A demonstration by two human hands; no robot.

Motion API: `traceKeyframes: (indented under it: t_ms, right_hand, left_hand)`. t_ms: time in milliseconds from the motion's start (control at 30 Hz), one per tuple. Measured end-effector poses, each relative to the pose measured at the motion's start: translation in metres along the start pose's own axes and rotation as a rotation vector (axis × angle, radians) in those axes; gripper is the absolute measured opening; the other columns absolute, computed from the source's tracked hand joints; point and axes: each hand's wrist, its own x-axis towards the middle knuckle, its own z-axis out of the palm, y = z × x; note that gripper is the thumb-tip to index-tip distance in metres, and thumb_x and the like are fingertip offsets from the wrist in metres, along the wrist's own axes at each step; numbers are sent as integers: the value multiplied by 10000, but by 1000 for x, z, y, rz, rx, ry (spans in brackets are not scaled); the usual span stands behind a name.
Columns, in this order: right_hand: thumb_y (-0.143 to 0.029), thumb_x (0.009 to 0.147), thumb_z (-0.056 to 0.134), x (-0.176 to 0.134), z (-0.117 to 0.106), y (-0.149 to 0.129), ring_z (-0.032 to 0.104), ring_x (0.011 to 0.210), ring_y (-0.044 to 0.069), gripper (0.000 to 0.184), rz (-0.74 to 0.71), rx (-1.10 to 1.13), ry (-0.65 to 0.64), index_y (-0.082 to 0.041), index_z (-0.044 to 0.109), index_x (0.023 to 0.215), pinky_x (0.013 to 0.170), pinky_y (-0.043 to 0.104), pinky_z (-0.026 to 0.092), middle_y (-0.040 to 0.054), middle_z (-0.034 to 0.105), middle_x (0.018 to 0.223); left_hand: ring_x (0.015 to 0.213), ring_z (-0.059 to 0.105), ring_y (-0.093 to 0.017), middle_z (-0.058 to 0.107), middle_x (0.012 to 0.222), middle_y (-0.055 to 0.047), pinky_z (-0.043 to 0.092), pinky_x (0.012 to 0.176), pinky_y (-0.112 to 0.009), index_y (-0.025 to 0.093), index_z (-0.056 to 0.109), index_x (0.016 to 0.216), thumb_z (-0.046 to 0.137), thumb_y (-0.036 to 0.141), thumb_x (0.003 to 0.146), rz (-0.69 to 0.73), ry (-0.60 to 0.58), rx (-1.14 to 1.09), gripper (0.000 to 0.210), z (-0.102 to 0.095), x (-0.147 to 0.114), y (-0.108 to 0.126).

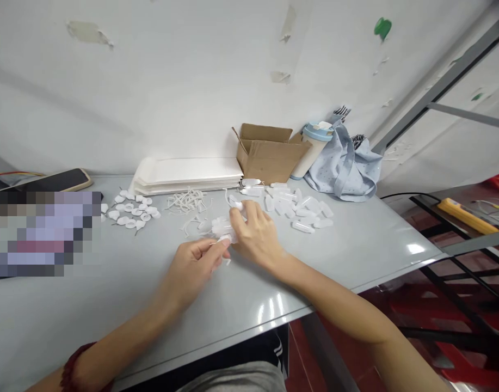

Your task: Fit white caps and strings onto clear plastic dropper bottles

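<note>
My left hand (198,261) is closed, thumb and fingers pinching a small white plastic piece (225,238) with a thin cord at it. Just to its right, my right hand (255,231) is closed, its thumb and index finger at a small whitish plastic tube (235,206) partly hidden by the fingers. Between and behind the hands lies a cluster of clear plastic pieces (220,225). Short white cords (188,201) are heaped beyond my left hand. White caps (130,209) are scattered at the left, and several clear plastic tubes (302,204) lie to the right.
A stack of white flat sheets or trays (188,171) lies by the wall, beside an open cardboard box (269,155). A cup with a blue lid (314,144) and a light-blue cloth bag (345,163) stand at the right. A phone (61,179) is at the left.
</note>
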Motion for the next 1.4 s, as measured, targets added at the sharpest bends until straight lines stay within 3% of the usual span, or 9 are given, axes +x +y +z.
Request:
traceKeyframes:
  t_ms: [133,300,400,533,767,900,1033,1200,1400]
  right_hand:
    - [-115,784,499,3,-2,-1,437,789,208,178,14,46,-73,-136,531,958,569,279,380,140,503,965]
    - [-142,768,514,4,-2,1,454,827,225,213,3,77,-66,-132,534,980,583,287,398,158,507,1011]
    - [-144,782,501,2,0,1,454,824,224,211,-11,93,-59,-138,535,989,590,291,406,160,510,1025]
    - [-151,787,504,1,0,1,462,845,234,222,-50,108,-68,-135,537,1006,616,305,427,171,512,1052]
    - [-110,719,537,4,8,16,471,954,255,307,40,221,-5,-142,526,1024,659,314,453,163,479,1097]
    - [-113,678,594,4,10,23,460,1013,244,350,-104,468,-58,-156,499,1012,742,347,482,154,445,1135]
    - [-99,719,577,0,7,15,452,1014,223,272,-289,589,-124,-176,491,965,805,377,489,134,448,1131]
    - [-145,745,607,-4,0,4,449,996,224,231,-433,570,-155,-150,517,958,777,352,501,141,467,1094]
    - [-142,752,609,-4,-4,2,455,963,217,271,-514,486,-235,-140,548,1016,768,349,492,133,495,1086]
  left_hand:
    - [416,263,-86,339,485,58,235,433,-236,183,554,605,461,531,810,-39,-20,23,414,0,0,0]
    - [481,417,-116,499,551,35,305,517,-247,209,668,871,532,411,826,568,322,665,248,-12,2,-13]
    - [499,462,-130,594,610,0,299,520,-264,223,690,919,468,366,896,735,296,885,264,-16,4,-18]
    - [512,460,-133,601,625,-15,309,521,-266,196,665,801,464,387,877,654,212,754,287,-15,2,-12]
    - [370,177,-50,298,470,76,166,400,-225,182,496,582,502,413,811,-102,-143,-236,325,-25,5,12]
    - [360,212,-43,457,565,31,183,369,-223,181,528,627,444,286,794,-115,-80,-596,214,-51,14,20]
    - [416,261,-59,444,599,34,199,378,-215,194,566,656,551,352,804,0,-9,-423,217,-65,16,23]
    - [505,426,-109,481,571,53,311,474,-223,248,673,884,655,456,730,263,148,299,260,-52,10,18]
    - [410,358,-89,575,623,39,301,449,-235,215,682,844,533,469,747,346,101,585,310,-46,13,11]
